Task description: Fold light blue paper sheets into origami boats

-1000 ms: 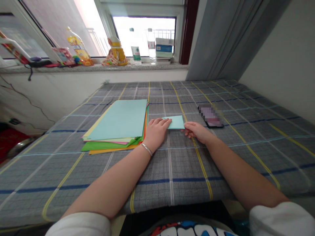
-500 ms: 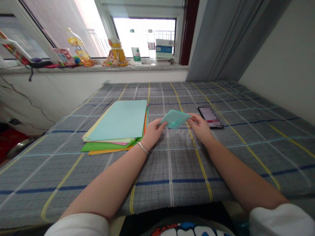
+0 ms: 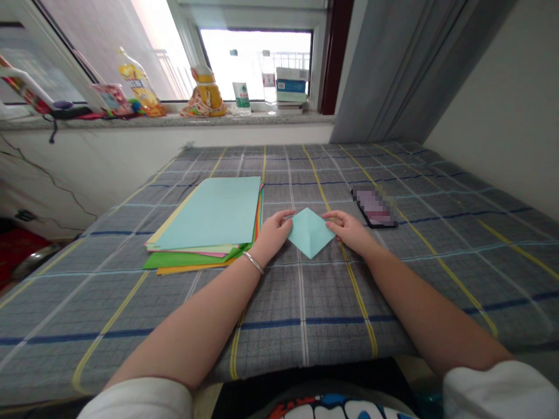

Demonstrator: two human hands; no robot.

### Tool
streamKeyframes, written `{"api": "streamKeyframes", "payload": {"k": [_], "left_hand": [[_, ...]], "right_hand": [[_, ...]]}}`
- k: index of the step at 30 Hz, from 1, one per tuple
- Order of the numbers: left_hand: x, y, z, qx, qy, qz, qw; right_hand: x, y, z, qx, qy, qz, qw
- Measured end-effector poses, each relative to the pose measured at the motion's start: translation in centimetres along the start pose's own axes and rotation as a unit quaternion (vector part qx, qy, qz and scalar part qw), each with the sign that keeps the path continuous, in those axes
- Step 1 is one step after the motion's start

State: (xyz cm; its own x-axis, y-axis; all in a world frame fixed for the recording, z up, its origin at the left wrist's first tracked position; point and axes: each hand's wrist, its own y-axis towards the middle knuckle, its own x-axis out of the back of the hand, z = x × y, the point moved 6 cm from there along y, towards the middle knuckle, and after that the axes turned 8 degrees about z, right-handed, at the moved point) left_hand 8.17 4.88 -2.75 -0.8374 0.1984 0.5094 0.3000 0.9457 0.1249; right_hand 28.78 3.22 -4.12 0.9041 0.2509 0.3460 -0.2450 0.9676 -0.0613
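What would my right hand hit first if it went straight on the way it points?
The right hand would meet the folded teal paper; its fingertips seem to touch the paper's near corner.

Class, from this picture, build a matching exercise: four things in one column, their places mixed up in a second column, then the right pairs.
Things
1. small blue paper
2. paper stack
3. phone
4. bracelet

Places
A. just past the right hand, on the checked cloth
B. beside the left hand, on its outer side
C. around the left wrist
D. between the two hands, touched by both

Pairs: 1-D; 2-B; 3-A; 4-C
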Motion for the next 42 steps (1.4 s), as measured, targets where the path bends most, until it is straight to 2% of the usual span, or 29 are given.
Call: {"api": "streamKeyframes", "payload": {"k": [5, 10, 13, 18, 21, 25, 27, 30, 35, 42], "left_hand": [[-0.2, -0.6, -0.6, 0.012, 0.162, 0.026, 0.986], [-1.0, -1.1, -1.9, -0.032, 0.334, 0.059, 0.94], [-1.4, -1.2, -2.3, -0.045, 0.382, 0.069, 0.921], [-1.8, -1.5, -2.6, -0.068, 0.429, 0.067, 0.898], [-2.1, -1.7, -2.7, -0.112, 0.445, 0.067, 0.886], [-3.4, -1.8, -2.5, -0.2, 0.445, 0.132, 0.863], [-4.0, -1.6, -2.2, -0.199, 0.442, 0.163, 0.859], [-4.3, -1.2, -1.7, -0.168, 0.439, 0.176, 0.865], [-3.9, -1.0, -1.5, -0.154, 0.424, 0.187, 0.873], [-2.0, -2.6, -2.6, -0.211, 0.407, 0.232, 0.858]], "right_hand": [[0.1, 0.1, -0.2, 0.01, -0.112, 0.001, 0.994], [0.4, 0.1, -0.3, 0.004, -0.199, -0.009, 0.98], [0.1, -0.1, 0.3, 0.026, -0.236, -0.001, 0.971], [-0.4, -0.2, 1.3, 0.078, -0.315, 0.01, 0.946], [-0.5, -0.3, 1.3, 0.088, -0.334, 0.008, 0.938], [-0.7, -0.5, 1.5, 0.099, -0.359, 0.007, 0.928], [-0.9, -0.7, 1.7, 0.1, -0.376, 0.006, 0.921], [-1.3, -0.9, 2.2, 0.106, -0.394, 0.008, 0.913], [-1.9, -1.1, 2.6, 0.13, -0.397, 0.033, 0.908], [-1.8, -1.7, 3.1, 0.165, -0.384, 0.068, 0.906]]}}
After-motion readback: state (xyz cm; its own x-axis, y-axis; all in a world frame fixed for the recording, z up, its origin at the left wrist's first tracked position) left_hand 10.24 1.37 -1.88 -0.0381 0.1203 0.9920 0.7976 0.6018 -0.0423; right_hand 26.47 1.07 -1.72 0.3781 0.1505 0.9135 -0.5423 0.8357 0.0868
